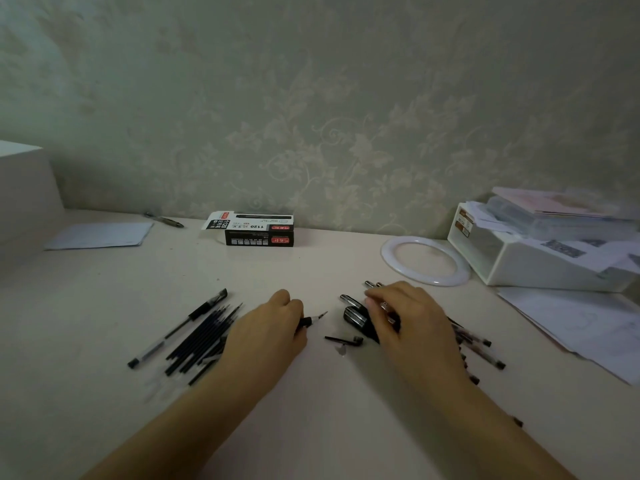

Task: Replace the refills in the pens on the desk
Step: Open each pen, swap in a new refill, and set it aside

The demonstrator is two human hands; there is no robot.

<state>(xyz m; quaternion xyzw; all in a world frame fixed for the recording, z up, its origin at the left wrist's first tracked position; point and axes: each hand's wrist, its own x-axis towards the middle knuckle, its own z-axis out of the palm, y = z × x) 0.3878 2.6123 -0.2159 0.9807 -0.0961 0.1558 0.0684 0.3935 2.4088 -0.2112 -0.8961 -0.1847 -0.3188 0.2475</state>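
Only the head view to go on, so here's what we've got. Our left hand (273,327) is curled round a pen (313,319) low on the desk (311,410), tip poking out toward the upper right, so its long axis runs on a diagonal pointing across at the other hand. Our right hand (405,317) sits just to the right, fingers bent down onto a heap of pens (356,315); it looks like it's picking at one, but the fingertips are blurred and we can't tell whether it actually has a grip on anything. The two hands are near each other but not touching.

Between them, a bit closer to us, lies a loose black clip piece (344,339). The right hand is nearer to it.

The spare refills (201,336) are bunched to the left of the left hand, lying roughly parallel, running from lower left up to upper right, with a capped pen (176,329) beside them on the far left. So the left hand is plainly the nearer one for those, and they lie about the same way as the pen it holds.

More pens (479,344) stick out from under the right wrist. At the back by the wall there's a refill box (258,230), and off right a white ring (426,259) and a tray (519,261) of papers.

Our guess is we're mid-swap on the held pen.
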